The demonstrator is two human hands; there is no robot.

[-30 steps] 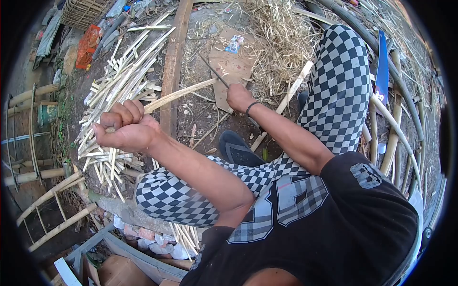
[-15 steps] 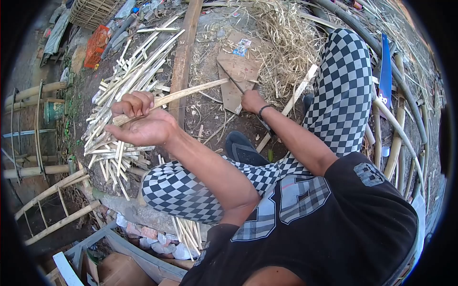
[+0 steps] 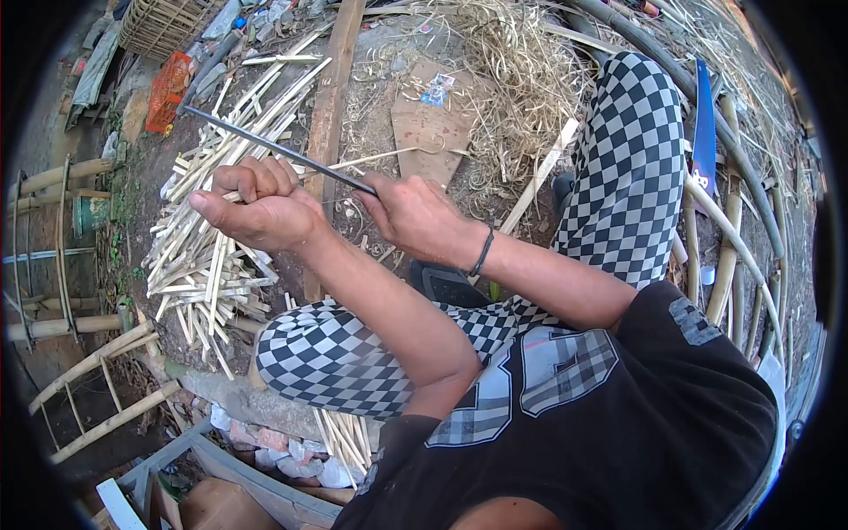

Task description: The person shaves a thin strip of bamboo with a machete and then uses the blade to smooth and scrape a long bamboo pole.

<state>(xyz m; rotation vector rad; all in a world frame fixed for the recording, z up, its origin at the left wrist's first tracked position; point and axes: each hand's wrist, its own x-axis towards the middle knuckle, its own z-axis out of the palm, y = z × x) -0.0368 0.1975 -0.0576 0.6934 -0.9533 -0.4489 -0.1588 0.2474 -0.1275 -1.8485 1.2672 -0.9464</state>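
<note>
My right hand (image 3: 415, 216) is closed round the handle of a long dark blade (image 3: 274, 146), which points up and left above my left hand (image 3: 261, 208). The fingers of my left hand are curled, palm up, round a pale bamboo strip (image 3: 380, 158). Its far end reaches right, towards a brown board (image 3: 431, 132) on the ground; most of the strip is hidden behind the hands and blade. A heap of split sticks (image 3: 208, 274) lies beyond and beside my left hand.
A wooden plank (image 3: 331, 97) runs beside the board. Curly shavings (image 3: 521, 97) lie at the top. A blue-bladed saw (image 3: 704, 132) and bamboo poles (image 3: 729, 238) are on the right. An orange crate (image 3: 168, 93) stands at upper left, a ladder-like frame (image 3: 115, 406) at lower left.
My right hand has lifted the blade from over the board and swung it left, above my left hand. The strip's far end is now partly hidden, and my left hand has turned slightly.
</note>
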